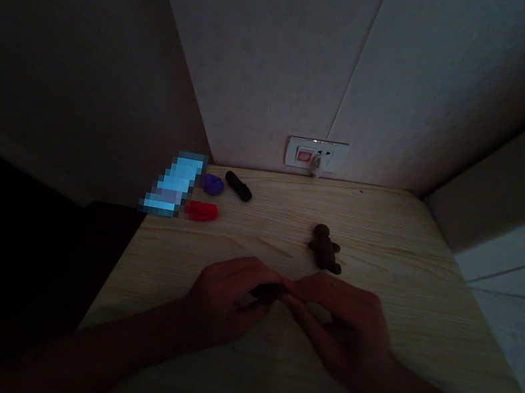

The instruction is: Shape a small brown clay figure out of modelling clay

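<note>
Left hand (229,299): thumb and fingers narrowed on a small dark piece (265,291), held from its left side. Right hand (347,320): thumb and index finger drawn together, tips pinching the same piece at its right end. Fingertips of the 2 hands meet or nearly meet there; exact contact too dark to tell. Dark piece sits between both hands, above the near half of the table (391,216); its exact shape can't be made out, partly hidden by fingers. Both forearms come in from the bottom corners.

Just beyond the right hand: brown figure (325,251), lying on the tabletop, rounded head end pointing away, small stubs at the sides and the near end. Apart from the fingers.

Farther off, back left of the table, 3 more lumps: red piece (203,212) nearest, purple piece (213,184) behind it, black piece (238,187) just right of the purple, elongated, set at a slant. Left of these, a bright bluish slab (174,184), pixelated, at the table's left edge; details unreadable.

Back: pale wall (277,57) with vertical seam, white socket plate (292,151) low down, red-marked switch, plug (317,164) in it. Pale panels (518,242) at right. Lighting dim throughout.
</note>
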